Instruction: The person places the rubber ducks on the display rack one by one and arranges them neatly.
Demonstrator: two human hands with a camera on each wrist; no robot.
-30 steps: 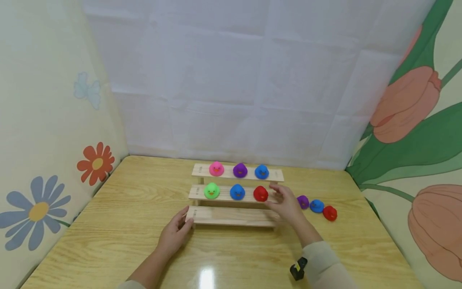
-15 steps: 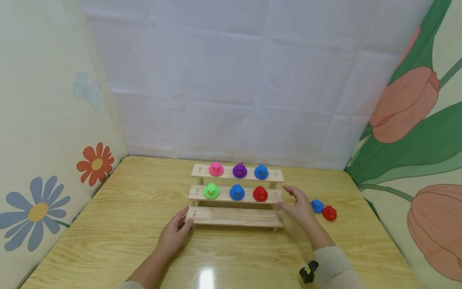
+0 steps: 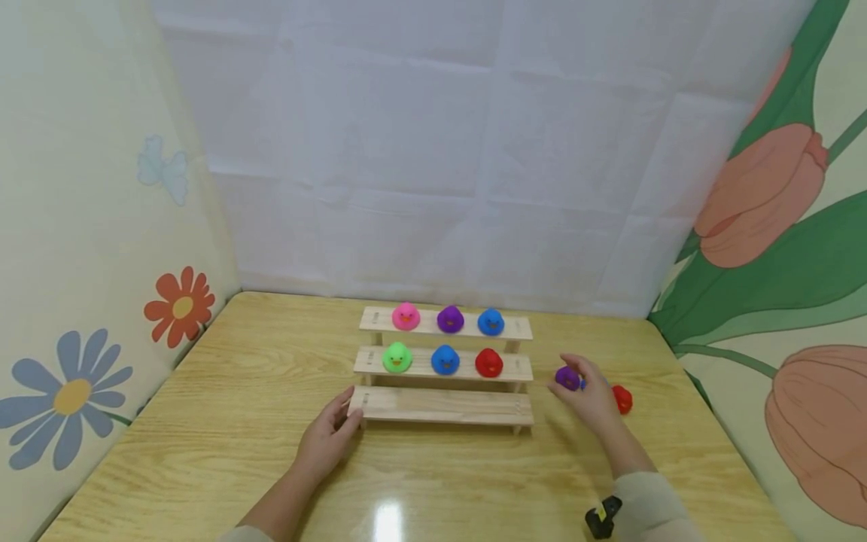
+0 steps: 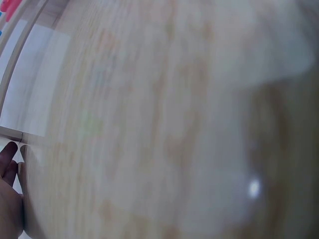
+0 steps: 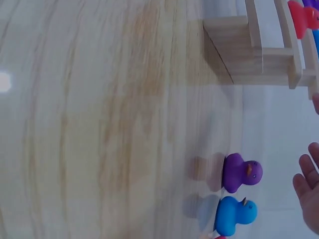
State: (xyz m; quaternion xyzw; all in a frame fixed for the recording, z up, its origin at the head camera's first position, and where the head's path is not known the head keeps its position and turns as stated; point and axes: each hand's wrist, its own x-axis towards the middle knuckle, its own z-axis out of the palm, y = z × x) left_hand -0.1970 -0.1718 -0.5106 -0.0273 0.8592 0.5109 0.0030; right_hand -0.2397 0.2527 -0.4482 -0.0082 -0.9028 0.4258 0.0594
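Note:
A three-step wooden stand (image 3: 440, 406) holds rubber ducks on its upper two steps. Pink (image 3: 406, 317), purple (image 3: 450, 320) and blue ducks (image 3: 491, 322) top it; green (image 3: 396, 358), blue (image 3: 445, 360) and red ducks (image 3: 489, 363) sit below. My left hand (image 3: 328, 436) holds the lowest step's left end between thumb and fingers. Right of the stand, my right hand (image 3: 591, 399) is spread around a loose purple duck (image 5: 239, 172); the right wrist view shows its fingers apart from the duck. Beside that stands a blue duck (image 5: 234, 215), mostly hidden by the hand in the head view.
A red duck (image 3: 622, 400) stands on the wood-grain table (image 3: 433, 482) just right of my right hand. White cloth (image 3: 406, 150) hangs behind the table, and flower-printed panels (image 3: 74, 226) stand at both sides. A small black device (image 3: 603, 517) sits by the right sleeve.
My right hand has moved right, from beside the red duck on the middle step to the loose purple duck. The left hand and the ducks stay in place.

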